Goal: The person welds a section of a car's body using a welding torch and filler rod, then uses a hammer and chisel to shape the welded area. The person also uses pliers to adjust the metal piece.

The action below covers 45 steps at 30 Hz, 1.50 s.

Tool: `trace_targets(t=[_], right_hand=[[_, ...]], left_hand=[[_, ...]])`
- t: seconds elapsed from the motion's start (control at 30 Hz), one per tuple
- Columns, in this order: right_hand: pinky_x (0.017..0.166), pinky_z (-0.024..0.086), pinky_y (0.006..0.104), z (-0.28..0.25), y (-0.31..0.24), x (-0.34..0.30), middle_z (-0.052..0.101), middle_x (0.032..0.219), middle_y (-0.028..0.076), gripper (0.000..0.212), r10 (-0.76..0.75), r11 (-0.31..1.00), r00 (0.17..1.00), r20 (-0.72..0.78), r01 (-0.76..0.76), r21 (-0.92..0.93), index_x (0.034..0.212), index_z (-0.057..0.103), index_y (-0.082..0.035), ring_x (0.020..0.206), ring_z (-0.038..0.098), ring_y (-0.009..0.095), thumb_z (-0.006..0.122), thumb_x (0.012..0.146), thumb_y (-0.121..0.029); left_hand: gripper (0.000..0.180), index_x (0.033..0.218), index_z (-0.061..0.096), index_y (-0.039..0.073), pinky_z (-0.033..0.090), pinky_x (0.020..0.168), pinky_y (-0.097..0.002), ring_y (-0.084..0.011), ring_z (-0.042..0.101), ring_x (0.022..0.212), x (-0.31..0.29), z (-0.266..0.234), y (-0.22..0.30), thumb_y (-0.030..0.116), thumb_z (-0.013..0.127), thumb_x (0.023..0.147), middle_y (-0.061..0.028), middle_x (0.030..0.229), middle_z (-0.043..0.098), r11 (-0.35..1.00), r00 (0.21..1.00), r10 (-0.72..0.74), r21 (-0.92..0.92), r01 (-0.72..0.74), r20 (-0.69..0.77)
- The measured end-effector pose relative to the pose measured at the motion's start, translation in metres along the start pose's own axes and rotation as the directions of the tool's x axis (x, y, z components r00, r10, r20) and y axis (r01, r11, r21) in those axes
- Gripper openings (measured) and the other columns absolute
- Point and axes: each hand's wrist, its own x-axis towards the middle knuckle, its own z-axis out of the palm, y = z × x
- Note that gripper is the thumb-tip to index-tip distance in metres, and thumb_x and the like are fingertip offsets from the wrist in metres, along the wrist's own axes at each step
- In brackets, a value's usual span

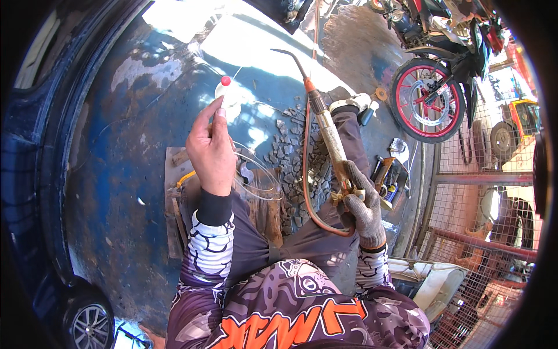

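Observation:
My left hand [212,145] is bare, thumb and forefinger pinched together. A thin wire [264,195] loops out from its palm side and seems to be held in it. Just beyond the fingertips shows a whitish bottle [225,81] with a red cap; I cannot tell whether they touch. In a grey knitted glove, my right hand [365,212] grips a gas torch [326,125] by its valve end. The torch's bent, dark tip points up and away to the left. No flame can be made out. A reddish hose [308,192] loops beside it.
Dark broken chunks [290,148] lie between my legs, beside a worn wooden block [270,212]. A tool box [392,183] stands right of my knee. Further right are a motorcycle wheel [427,99] and a wire-mesh fence [465,203]. A dark blue vehicle [35,174] lines the left.

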Motion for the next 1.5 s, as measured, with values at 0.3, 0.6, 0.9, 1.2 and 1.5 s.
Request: trace_targets(t=[0.3,0.6,0.9,1.2,1.5], right_hand=[[0.074,0.051,0.0229,-0.0043,-0.0009,-0.0022,0.067,0.134,0.010,0.074,0.097,0.995,0.995,-0.008,-0.097,-0.010,0.159,0.044,0.002,0.091,0.062,0.008,0.073,0.092,-0.013],[0.081,0.055,0.0247,0.0001,0.0018,0.0001,0.067,0.138,0.012,0.072,-0.024,0.997,0.999,-0.034,0.022,-0.080,0.157,0.047,0.002,0.099,0.066,0.011,0.073,0.091,-0.012],[0.072,0.054,0.0231,-0.0043,0.0003,-0.0014,0.067,0.136,0.013,0.073,0.036,0.997,0.999,-0.015,-0.037,-0.074,0.157,0.046,0.003,0.094,0.065,0.009,0.072,0.090,-0.012],[0.086,0.055,0.0268,-0.0012,0.0012,-0.0011,0.064,0.141,0.012,0.072,-0.025,0.996,0.999,-0.022,0.023,-0.082,0.157,0.046,0.004,0.102,0.064,0.011,0.071,0.092,-0.012],[0.095,0.054,0.0300,-0.0027,0.0043,-0.0012,0.063,0.144,0.014,0.071,-0.067,0.993,0.997,-0.026,0.064,-0.102,0.156,0.046,0.005,0.111,0.065,0.015,0.071,0.092,-0.011]], left_hand=[[0.026,0.132,0.071,0.004,0.032,0.044,-0.0248,-0.0017,0.042,0.049,-0.0011,0.0032,0.0048,0.011,0.059,0.109,0.0045,0.064,0.052,0.999,1.000,-0.028,-0.016,0.028,-0.005],[0.026,0.132,0.071,0.004,0.033,0.044,-0.0249,-0.0018,0.042,0.049,-0.0008,0.0034,0.0031,0.013,0.059,0.110,0.0045,0.062,0.050,0.999,0.999,-0.033,-0.013,0.033,-0.007],[0.027,0.132,0.071,0.004,0.033,0.043,-0.0251,-0.0019,0.042,0.048,-0.0004,0.0022,0.0005,0.014,0.060,0.110,0.0046,0.062,0.050,1.000,1.000,-0.021,-0.004,0.021,-0.010],[0.027,0.132,0.071,0.005,0.033,0.044,-0.0248,-0.0015,0.042,0.049,-0.0012,0.0024,0.0020,0.013,0.059,0.110,0.0045,0.063,0.051,1.000,1.000,-0.031,-0.002,0.031,-0.004],[0.027,0.132,0.071,0.005,0.034,0.044,-0.0245,-0.0017,0.042,0.049,-0.0014,0.0031,0.0034,0.014,0.059,0.110,0.0048,0.062,0.050,0.999,0.999,-0.036,0.011,0.036,-0.004]])
